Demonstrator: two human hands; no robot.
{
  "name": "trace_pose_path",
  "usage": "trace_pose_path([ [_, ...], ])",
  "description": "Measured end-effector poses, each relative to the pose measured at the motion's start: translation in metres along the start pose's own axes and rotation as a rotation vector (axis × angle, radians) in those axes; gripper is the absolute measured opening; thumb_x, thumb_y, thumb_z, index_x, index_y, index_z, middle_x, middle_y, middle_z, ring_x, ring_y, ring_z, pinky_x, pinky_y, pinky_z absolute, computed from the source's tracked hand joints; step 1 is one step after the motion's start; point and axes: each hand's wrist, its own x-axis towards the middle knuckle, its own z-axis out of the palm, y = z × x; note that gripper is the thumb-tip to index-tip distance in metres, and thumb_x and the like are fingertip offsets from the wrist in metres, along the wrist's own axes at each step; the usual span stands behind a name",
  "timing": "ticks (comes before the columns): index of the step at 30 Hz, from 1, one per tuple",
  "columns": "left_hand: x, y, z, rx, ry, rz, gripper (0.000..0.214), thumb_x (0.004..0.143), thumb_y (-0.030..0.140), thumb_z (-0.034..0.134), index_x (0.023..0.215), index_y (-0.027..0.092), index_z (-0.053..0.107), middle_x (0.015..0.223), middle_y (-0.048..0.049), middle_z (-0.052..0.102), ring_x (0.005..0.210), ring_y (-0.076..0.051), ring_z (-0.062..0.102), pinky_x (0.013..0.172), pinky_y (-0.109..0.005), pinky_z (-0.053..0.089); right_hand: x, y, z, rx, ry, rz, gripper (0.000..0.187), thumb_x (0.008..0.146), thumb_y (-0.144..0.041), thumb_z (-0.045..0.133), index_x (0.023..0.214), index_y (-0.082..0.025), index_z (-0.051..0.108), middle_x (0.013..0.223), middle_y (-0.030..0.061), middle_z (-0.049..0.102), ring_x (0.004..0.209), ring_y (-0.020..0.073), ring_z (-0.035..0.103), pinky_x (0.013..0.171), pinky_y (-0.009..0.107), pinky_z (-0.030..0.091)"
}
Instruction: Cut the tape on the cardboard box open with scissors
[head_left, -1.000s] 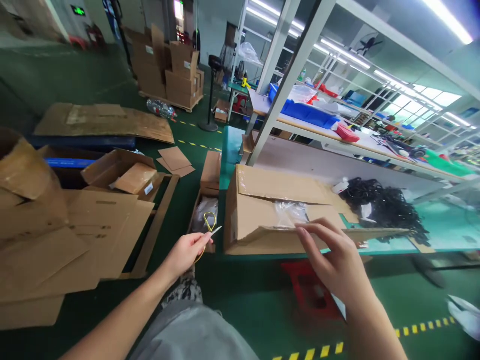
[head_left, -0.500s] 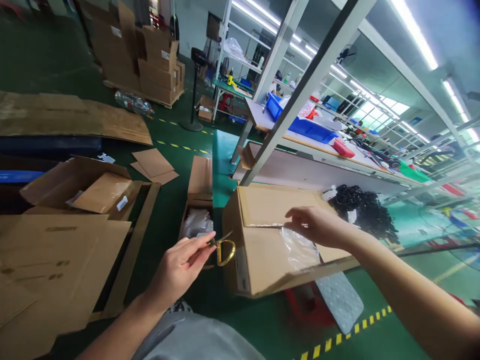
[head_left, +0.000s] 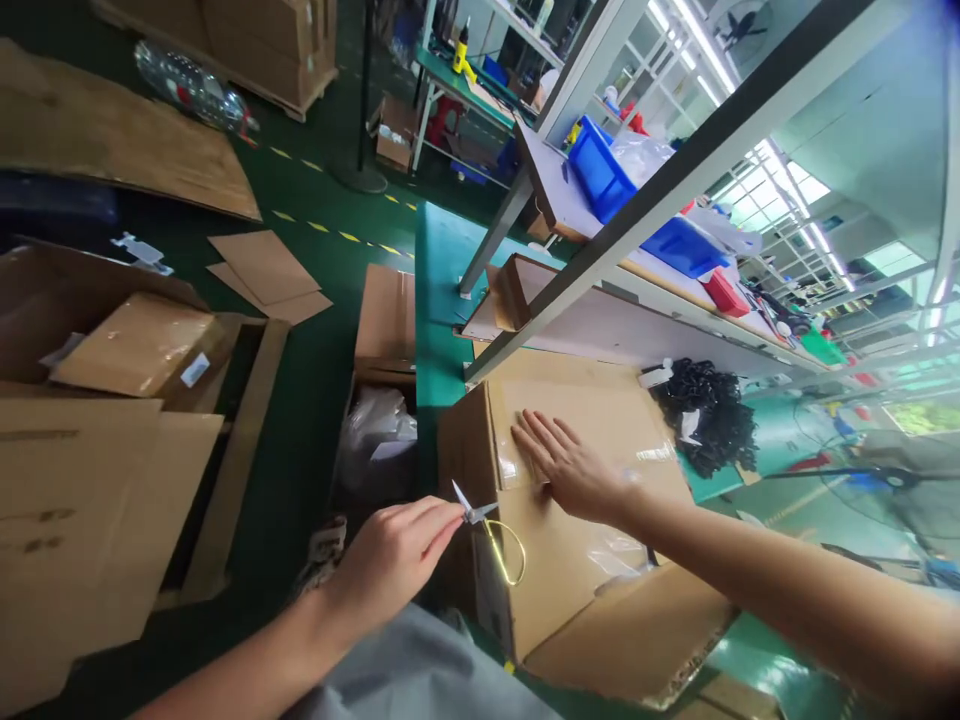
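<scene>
Between the fingers of my left hand (head_left: 397, 545) is a small pair of scissors (head_left: 474, 513) with gold loop handles. Its metal blades stand apart, and one gold loop hangs in front of the near left edge of the cardboard box (head_left: 555, 560). My right hand (head_left: 566, 465) lies flat on the box top with its fingers stretched towards the far left. Clear tape glints on the cardboard around it. One flap (head_left: 637, 640) of the box sticks out at the front, and clear plastic (head_left: 619, 552) shows beside it.
Behind the box, a bundle of black cables (head_left: 705, 415) lies on the green bench (head_left: 442, 270). A metal post (head_left: 637, 180) slants across above it. On the floor to the left are an open carton holding plastic bags (head_left: 375, 430), flat cardboard (head_left: 266, 270) and more boxes (head_left: 142, 345).
My right hand has moved left and flattened onto the box top. The scissors have turned and their blades now show apart. The front flap now juts outward, and the view has tilted.
</scene>
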Motion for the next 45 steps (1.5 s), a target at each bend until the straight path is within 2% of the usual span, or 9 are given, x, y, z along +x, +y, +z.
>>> trace_pose_path([
  [7, 0.004, 0.019, 0.010, 0.263, 0.031, -0.004, 0.021, 0.098, 0.013, 0.045, 0.103, 0.017, 0.065, 0.095, -0.0036, 0.072, 0.082, -0.017, 0.069, 0.076, -0.030, 0.057, 0.006, -0.002, 0.009, -0.037, 0.044, -0.070, 0.092, 0.072, -0.008, 0.052, 0.153, 0.003, 0.009, 0.157, 0.0283, 0.012, 0.145, 0.0450, 0.011, 0.111, 0.058, 0.034],
  [11, 0.007, 0.030, 0.010, 0.400, 0.025, -0.007, 0.023, 0.097, 0.012, 0.045, 0.103, 0.017, 0.067, 0.097, -0.0052, 0.073, 0.084, -0.018, 0.070, 0.077, -0.032, 0.057, 0.004, 0.001, 0.015, -0.015, 0.098, -0.087, 0.093, 0.072, -0.007, 0.051, 0.154, 0.001, 0.006, 0.158, 0.0276, 0.012, 0.146, 0.0445, 0.011, 0.110, 0.058, 0.036],
  [14, 0.007, 0.033, 0.012, 0.457, 0.035, 0.015, 0.025, 0.097, 0.013, 0.044, 0.106, 0.017, 0.068, 0.096, -0.0058, 0.073, 0.083, -0.018, 0.070, 0.075, -0.030, 0.057, 0.003, 0.003, 0.016, 0.018, 0.081, -0.084, 0.093, 0.071, -0.006, 0.051, 0.154, -0.001, 0.008, 0.158, 0.0266, 0.012, 0.146, 0.0436, 0.012, 0.112, 0.057, 0.035],
  [20, 0.018, 0.022, 0.007, 0.454, -0.005, 0.069, 0.024, 0.097, 0.013, 0.047, 0.104, 0.019, 0.069, 0.093, -0.0036, 0.074, 0.083, -0.015, 0.071, 0.078, -0.025, 0.055, 0.002, 0.005, 0.012, 0.062, 0.067, -0.078, 0.094, 0.070, -0.003, 0.052, 0.154, -0.002, 0.011, 0.158, 0.0258, 0.013, 0.145, 0.0436, 0.013, 0.113, 0.056, 0.033],
  [25, 0.022, 0.013, -0.001, 0.452, -0.038, 0.130, 0.025, 0.096, 0.011, 0.046, 0.106, 0.018, 0.068, 0.091, -0.0036, 0.073, 0.079, -0.015, 0.070, 0.073, -0.024, 0.055, 0.000, 0.005, 0.009, 0.062, 0.047, -0.073, 0.094, 0.069, -0.001, 0.052, 0.154, -0.002, 0.012, 0.158, 0.0259, 0.015, 0.144, 0.0440, 0.016, 0.115, 0.052, 0.032],
  [32, 0.027, 0.019, 0.014, 0.470, -0.059, 0.155, 0.027, 0.094, 0.010, 0.047, 0.106, 0.021, 0.069, 0.088, -0.0037, 0.073, 0.076, -0.015, 0.070, 0.067, -0.022, 0.054, -0.002, 0.003, 0.006, 0.117, 0.043, -0.061, 0.093, 0.069, 0.003, 0.049, 0.155, -0.005, 0.013, 0.158, 0.0234, 0.014, 0.145, 0.0414, 0.015, 0.115, 0.052, 0.033],
  [38, 0.026, -0.003, -0.020, 0.490, 0.061, 0.078, 0.029, 0.096, 0.012, 0.043, 0.110, 0.016, 0.068, 0.098, -0.0086, 0.074, 0.084, -0.019, 0.072, 0.073, -0.027, 0.057, -0.003, 0.006, -0.001, 0.175, 0.004, -0.054, 0.095, 0.068, 0.005, 0.046, 0.156, -0.006, 0.010, 0.159, 0.0207, 0.012, 0.147, 0.0375, 0.011, 0.118, 0.050, 0.029],
  [40, 0.023, -0.010, -0.025, 0.478, 0.061, 0.093, 0.028, 0.096, 0.013, 0.045, 0.110, 0.017, 0.069, 0.101, -0.0081, 0.074, 0.087, -0.018, 0.072, 0.076, -0.027, 0.057, -0.004, 0.008, -0.006, 0.203, -0.009, -0.059, 0.094, 0.069, 0.005, 0.045, 0.156, -0.006, 0.009, 0.159, 0.0208, 0.013, 0.147, 0.0360, 0.012, 0.119, 0.049, 0.028],
  [45, 0.024, -0.010, -0.007, 0.430, 0.020, 0.128, 0.028, 0.097, 0.012, 0.046, 0.113, 0.020, 0.068, 0.100, -0.0041, 0.074, 0.085, -0.015, 0.071, 0.077, -0.024, 0.055, -0.005, 0.009, -0.017, 0.240, -0.045, -0.055, 0.094, 0.069, 0.004, 0.045, 0.155, -0.006, 0.010, 0.159, 0.0209, 0.013, 0.147, 0.0351, 0.012, 0.119, 0.049, 0.026],
])
